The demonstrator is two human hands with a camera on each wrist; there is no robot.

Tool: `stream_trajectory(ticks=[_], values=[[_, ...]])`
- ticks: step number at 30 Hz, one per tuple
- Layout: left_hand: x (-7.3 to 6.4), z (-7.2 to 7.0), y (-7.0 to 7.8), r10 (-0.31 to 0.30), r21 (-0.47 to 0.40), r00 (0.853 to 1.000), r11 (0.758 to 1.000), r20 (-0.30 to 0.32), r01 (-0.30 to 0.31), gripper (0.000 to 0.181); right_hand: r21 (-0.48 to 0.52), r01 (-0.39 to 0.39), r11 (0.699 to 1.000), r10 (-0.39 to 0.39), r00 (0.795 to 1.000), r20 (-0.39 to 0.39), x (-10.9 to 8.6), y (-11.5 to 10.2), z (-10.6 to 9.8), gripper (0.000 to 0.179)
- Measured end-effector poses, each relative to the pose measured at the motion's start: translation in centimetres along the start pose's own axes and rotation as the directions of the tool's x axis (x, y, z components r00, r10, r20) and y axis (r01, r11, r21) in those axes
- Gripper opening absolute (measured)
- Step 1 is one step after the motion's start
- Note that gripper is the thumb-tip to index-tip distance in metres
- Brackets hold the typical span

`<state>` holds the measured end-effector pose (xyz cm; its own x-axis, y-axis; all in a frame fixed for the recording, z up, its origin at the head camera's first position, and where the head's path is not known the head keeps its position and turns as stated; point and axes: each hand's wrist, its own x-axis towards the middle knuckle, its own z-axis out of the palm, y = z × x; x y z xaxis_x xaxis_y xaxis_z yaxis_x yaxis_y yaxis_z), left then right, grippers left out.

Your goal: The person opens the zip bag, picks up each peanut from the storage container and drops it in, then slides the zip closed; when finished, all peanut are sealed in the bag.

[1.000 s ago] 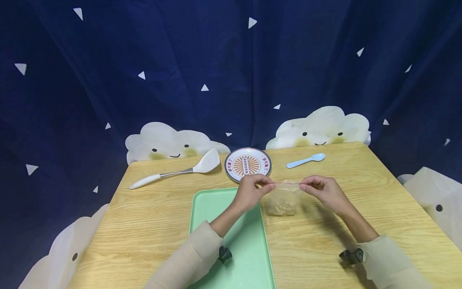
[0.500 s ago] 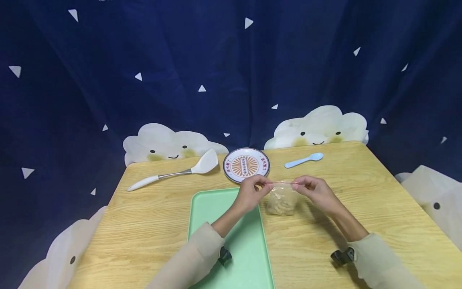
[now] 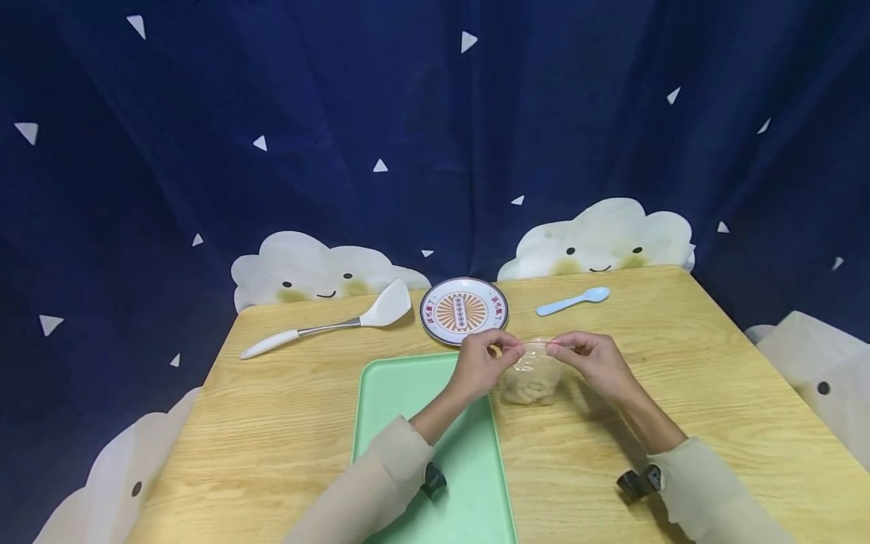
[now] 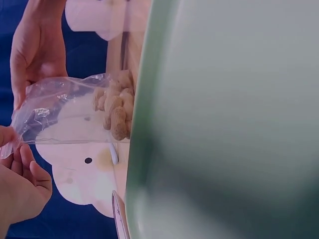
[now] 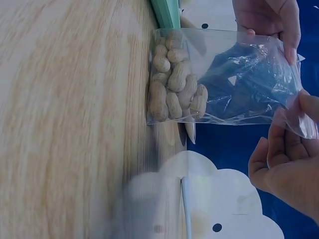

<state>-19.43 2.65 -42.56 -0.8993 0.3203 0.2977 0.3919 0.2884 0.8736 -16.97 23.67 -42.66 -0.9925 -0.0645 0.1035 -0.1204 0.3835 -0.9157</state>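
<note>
A clear zip bag (image 3: 532, 384) with several unshelled peanuts (image 5: 172, 92) in its bottom hangs upright just right of the green tray in the head view. My left hand (image 3: 481, 364) pinches the left end of its top edge between thumb and fingers. At the opposite end, my right hand (image 3: 594, 361) pinches the same edge, where a thin pinkish zip line shows. Both wrist views show the bag's upper part creased and the peanuts (image 4: 118, 107) gathered low, at about table level. Whether the zip is sealed cannot be told.
Under my left forearm lies a green tray (image 3: 401, 374). Behind it stand a white round plate (image 3: 464, 311) with an orange print and, further left, a white spatula (image 3: 387, 306). A light blue spoon (image 3: 573, 301) lies at the back right of the wooden table (image 3: 272, 423).
My hands have come closer together along the bag's top edge: the right hand moved left, then the left moved slightly right. The bag stays in nearly the same place.
</note>
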Motion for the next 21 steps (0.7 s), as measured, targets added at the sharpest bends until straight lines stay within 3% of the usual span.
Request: stream_trajectory(ticks=[8, 21], values=[[0.1, 0.4, 0.1, -0.035, -0.061, 0.998, 0.997, 0.042, 0.038, 0.014, 0.061, 0.001, 0.998, -0.001, 1.0, 0.009, -0.1, -0.3, 0.8, 0.03], [0.1, 1.2, 0.3, -0.01, -0.082, 1.0, 0.997, 0.0, 0.01, 0.011, 0.058, 0.038, 0.998, -0.037, 0.999, -0.016, 0.1, -0.5, 1.5, 0.025]])
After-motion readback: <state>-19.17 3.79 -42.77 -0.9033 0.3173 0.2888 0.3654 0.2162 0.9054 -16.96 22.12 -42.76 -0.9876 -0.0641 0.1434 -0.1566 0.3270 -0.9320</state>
